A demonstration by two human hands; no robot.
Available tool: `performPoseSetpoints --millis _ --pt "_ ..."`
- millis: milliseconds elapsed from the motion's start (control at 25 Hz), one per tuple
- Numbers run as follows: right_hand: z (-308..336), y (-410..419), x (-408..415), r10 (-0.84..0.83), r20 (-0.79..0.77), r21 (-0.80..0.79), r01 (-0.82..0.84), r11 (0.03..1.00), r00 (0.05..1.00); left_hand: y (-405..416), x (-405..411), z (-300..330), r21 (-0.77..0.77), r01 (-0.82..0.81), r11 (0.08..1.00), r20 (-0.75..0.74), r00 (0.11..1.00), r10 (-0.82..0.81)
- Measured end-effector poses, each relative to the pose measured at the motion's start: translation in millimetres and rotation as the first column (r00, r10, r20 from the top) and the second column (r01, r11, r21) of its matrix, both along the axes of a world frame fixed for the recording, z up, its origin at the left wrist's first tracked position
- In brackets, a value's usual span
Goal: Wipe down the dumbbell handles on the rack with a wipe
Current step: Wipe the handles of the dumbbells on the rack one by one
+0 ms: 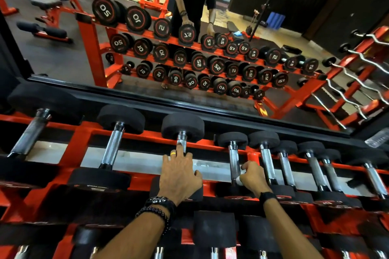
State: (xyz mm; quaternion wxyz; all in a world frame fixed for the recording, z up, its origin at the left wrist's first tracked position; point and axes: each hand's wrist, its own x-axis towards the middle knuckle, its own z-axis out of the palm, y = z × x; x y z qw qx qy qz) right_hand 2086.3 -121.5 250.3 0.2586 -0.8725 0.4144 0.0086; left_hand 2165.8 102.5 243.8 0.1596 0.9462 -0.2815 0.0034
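White wipe (238, 178) in right hand (252, 176) on dumbbell handle (234, 162).

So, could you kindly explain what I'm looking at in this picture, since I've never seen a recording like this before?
There is no machine here. The one picture comes from a camera worn on a person's head, looking forward and down at their own two hands. In front is a red dumbbell rack with black dumbbells lying across it, and behind it a wall mirror that reflects the person and the rack. The left hand rests on one dumbbell's handle, one finger stretched along it. The right hand grips the neighbouring handle with a white wipe tucked under the fingers; only a little of it shows.
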Motion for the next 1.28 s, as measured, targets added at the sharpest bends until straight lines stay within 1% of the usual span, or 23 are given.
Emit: performPoseSetpoints --millis 120,160,200,280,320,400,520,640,720,800,920,960,1000,1040,1120,1160,1280 --pt "5.8 2.4 8.1 -0.037 -0.007 0.072 0.038 0.997 0.999 -0.9 0.9 2.5 0.000 0.001 1.000 0.010 1.000 -0.001" --pt "5.8 3.0 12.8 -0.052 0.007 0.129 0.051 0.990 0.999 -0.2 1.2 2.7 0.000 0.002 1.000 0.010 1.000 -0.002" --pt "6.0 3.8 16.3 -0.078 0.014 0.223 0.073 0.972 0.997 0.9 0.6 2.5 -0.001 0.002 1.000 0.011 1.000 -0.002" --pt "4.9 1.4 20.7 -0.155 0.042 0.405 0.125 0.906 0.987 1.7 -1.4 2.7 -0.008 -0.003 1.000 0.012 1.000 0.003" --pt "4.2 -2.0 20.3 -0.185 0.057 0.449 0.140 0.882 0.981 1.3 -2.5 3.1 -0.015 -0.006 1.000 0.010 1.000 0.006" --pt "4.6 -4.1 20.9 -0.196 0.094 0.487 0.127 0.864 0.976 0.3 -0.7 4.4 -0.017 -0.003 1.000 0.016 1.000 0.003" --pt "1.7 0.1 17.9 -0.140 0.058 0.489 0.094 0.867 0.988 1.4 -0.6 2.9 -0.012 0.004 1.000 0.014 1.000 -0.004" --pt "-0.8 0.9 18.2 -0.181 0.104 0.466 0.113 0.877 0.978 -0.1 -0.6 3.6 -0.012 -0.010 1.000 0.019 1.000 0.010" --pt "-2.1 -1.7 22.3 -0.206 0.109 0.472 0.132 0.872 0.973 -0.2 1.4 3.3 -0.011 -0.001 1.000 0.021 1.000 0.001" --pt "-5.5 -4.3 18.0 -0.177 0.086 0.519 0.108 0.848 0.980 1.1 -0.6 2.3 0.001 0.007 1.000 0.016 1.000 -0.007" --pt "-6.2 -9.0 16.1 -0.202 0.139 0.602 0.079 0.795 0.970 0.3 -1.1 2.8 -0.011 -0.011 1.000 0.023 1.000 0.011" --pt "-0.4 -2.9 17.2 -0.226 0.137 0.591 0.104 0.800 0.964 -0.6 -0.7 3.2 -0.010 -0.010 1.000 0.025 1.000 0.010" --pt "-1.4 -1.9 20.7 -0.224 0.135 0.551 0.114 0.826 0.965 -1.3 0.5 3.4 -0.008 -0.008 1.000 0.030 1.000 0.008" --pt "-4.5 -2.7 22.6 -0.223 0.114 0.537 0.129 0.834 0.968 -1.3 0.7 3.0 -0.003 -0.005 1.000 0.028 1.000 0.006" --pt "-4.4 2.7 23.8 -0.192 0.075 0.603 0.109 0.790 0.979 -0.7 -1.0 1.8 0.014 -0.005 1.000 0.018 1.000 0.005" --pt "-6.4 1.4 26.0 -0.172 0.042 0.607 0.112 0.787 0.984 -0.4 -0.6 1.4 0.019 -0.011 1.000 0.023 1.000 0.011" --pt "-20.8 -7.5 33.3 -0.140 -0.034 0.572 0.134 0.809 0.990 -1.0 -0.6 2.1 0.012 -0.011 1.000 0.021 1.000 0.010"
